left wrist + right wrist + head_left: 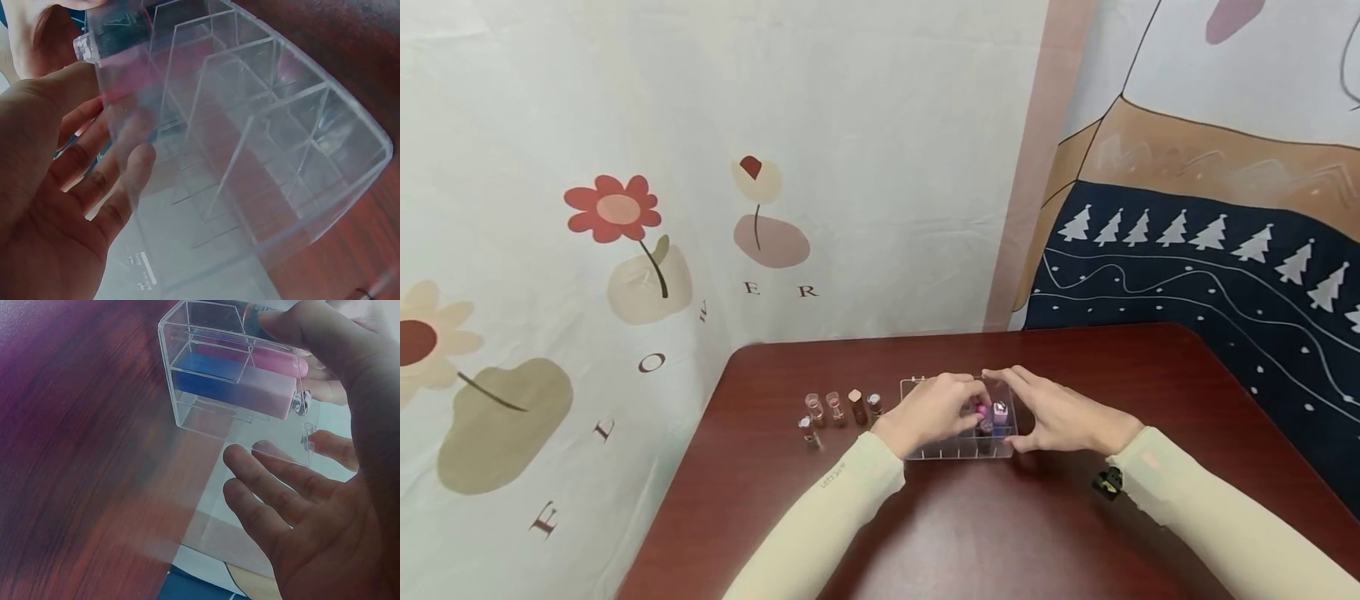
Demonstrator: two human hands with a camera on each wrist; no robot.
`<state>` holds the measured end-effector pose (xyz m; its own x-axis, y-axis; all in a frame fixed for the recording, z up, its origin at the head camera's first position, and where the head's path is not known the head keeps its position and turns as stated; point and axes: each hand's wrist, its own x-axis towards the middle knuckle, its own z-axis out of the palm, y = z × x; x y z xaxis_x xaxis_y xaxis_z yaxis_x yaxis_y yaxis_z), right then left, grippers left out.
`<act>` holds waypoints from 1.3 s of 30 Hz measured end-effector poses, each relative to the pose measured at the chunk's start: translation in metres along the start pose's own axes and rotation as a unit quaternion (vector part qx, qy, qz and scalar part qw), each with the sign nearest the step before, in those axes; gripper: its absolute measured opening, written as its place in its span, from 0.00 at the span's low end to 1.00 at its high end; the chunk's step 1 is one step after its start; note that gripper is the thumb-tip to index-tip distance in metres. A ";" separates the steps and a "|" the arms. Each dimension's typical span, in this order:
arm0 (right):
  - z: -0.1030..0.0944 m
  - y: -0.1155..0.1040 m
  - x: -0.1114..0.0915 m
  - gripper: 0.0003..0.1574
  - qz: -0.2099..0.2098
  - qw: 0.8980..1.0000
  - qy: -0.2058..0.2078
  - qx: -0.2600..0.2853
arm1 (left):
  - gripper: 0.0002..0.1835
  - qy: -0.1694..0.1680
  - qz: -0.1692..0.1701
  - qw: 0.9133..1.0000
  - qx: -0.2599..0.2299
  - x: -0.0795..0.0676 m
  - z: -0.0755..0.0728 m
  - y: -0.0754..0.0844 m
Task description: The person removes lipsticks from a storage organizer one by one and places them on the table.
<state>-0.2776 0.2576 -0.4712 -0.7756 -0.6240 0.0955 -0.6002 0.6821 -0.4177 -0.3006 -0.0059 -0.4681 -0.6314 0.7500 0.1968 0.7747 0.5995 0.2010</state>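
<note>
A clear divided organizer box [934, 450] sits on the table with several tubes in its right-hand compartments. My left hand [936, 407] reaches over it from the left, thumb and fingertips around a round-ended pink lipstick tube [284, 363] in a compartment. Beside that tube is a square lipstick [234, 386], blue and pale pink, with a silvery end. My right hand [1063, 412] grips the box's right end, thumb at the near corner and index finger at the far one; its other fingers [262, 503] extend loosely. The left hand hides the box's middle in the head view.
Left of the box stand several lipsticks: two clear-capped ones with pink-red inside [835, 407], a brown one with a gold top [857, 406], and silver-topped ones [807, 429]. A printed cloth [880, 167] hangs behind the dark red table [760, 533].
</note>
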 end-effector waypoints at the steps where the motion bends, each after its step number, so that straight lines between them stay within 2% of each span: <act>1: 0.000 0.000 0.000 0.68 0.000 1.000 0.000 0.000 | 0.04 0.004 0.000 1.000 -0.002 0.000 0.001 0.000; 21: 0.000 0.000 0.000 0.68 0.006 1.000 -0.004 0.012 | 0.05 0.048 0.007 0.998 -0.038 -0.006 0.006 0.001; 31: 0.000 -0.001 0.000 0.67 0.003 1.000 0.000 0.011 | 0.08 0.055 -0.008 0.998 -0.023 -0.011 0.008 0.003; 39: 0.001 -0.001 -0.002 0.68 0.004 1.000 0.000 0.013 | 0.10 0.085 -0.009 0.996 -0.018 -0.016 0.012 0.005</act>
<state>-0.2751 0.2575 -0.4720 -0.7806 -0.6184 0.0908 -0.5882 0.6776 -0.4416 -0.2863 -0.0114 -0.4819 -0.6442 0.6793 0.3514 0.7633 0.6002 0.2390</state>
